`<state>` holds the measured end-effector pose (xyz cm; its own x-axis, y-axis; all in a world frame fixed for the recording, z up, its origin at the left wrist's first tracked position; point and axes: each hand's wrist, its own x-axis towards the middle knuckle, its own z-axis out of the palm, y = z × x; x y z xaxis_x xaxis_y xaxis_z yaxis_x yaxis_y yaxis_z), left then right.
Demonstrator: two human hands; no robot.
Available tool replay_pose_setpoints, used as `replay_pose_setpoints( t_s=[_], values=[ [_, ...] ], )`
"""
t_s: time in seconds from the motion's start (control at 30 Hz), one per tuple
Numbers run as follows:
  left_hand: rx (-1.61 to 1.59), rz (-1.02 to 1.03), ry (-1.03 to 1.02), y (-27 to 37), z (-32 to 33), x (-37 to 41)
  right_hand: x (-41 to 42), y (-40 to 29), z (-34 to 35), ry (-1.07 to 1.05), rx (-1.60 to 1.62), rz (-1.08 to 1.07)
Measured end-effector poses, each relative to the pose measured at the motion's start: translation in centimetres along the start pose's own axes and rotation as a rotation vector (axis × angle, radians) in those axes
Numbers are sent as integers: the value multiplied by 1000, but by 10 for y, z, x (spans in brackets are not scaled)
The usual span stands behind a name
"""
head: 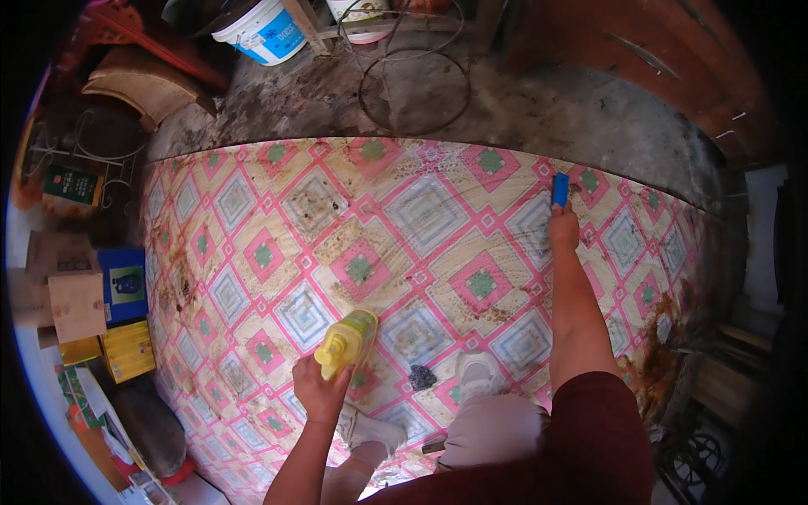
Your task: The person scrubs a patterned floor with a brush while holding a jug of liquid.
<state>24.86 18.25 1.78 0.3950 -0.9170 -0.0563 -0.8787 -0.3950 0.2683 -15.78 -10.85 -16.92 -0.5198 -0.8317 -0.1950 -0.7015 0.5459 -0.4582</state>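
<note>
My left hand (319, 391) grips a yellow squeeze bottle (353, 338), apparently detergent, near its cap; the bottle leans away from me. Far out on the right, my right hand (564, 230) holds a blue block-shaped scrubber (560, 189), whose working face I cannot make out. It is at the patterned vinyl floor sheet (420, 278), close to the sheet's far edge. Brown stains and wet, foamy streaks mark the pink, green and blue diamonds. A dark grey scouring pad (422, 377) lies on the sheet beside my shoe (478, 374).
Bare, stained concrete (284, 101) runs beyond the sheet. A wire stand (413, 95) and white bucket (268, 35) stand at the back. Cardboard boxes (76, 306) are stacked on the left; reddish-brown furniture (631, 63) is at the back right. A small dark object (433, 445) lies near my feet.
</note>
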Motion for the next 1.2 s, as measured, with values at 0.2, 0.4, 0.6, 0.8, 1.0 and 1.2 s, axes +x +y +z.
replay_pose_setpoints(
  t_s=[0.2,0.4,0.6,0.8,1.0,1.2],
  values=[
    [-11,-6,-7,-1,1,1,-113,-105,69,-342,17,-143],
    [12,-4,-39,-7,3,-1,-212,-168,133,-889,-129,-604],
    [23,-26,-41,-5,5,-3,-62,-121,88,-423,-60,-369],
    [13,2,-36,-3,5,-4,55,10,-13,167,-31,85],
    [29,-37,-108,0,5,-3,-30,-62,76,-332,71,-157],
    [-15,49,-9,-2,9,-5,-118,-101,78,-769,89,-102]
  ],
)
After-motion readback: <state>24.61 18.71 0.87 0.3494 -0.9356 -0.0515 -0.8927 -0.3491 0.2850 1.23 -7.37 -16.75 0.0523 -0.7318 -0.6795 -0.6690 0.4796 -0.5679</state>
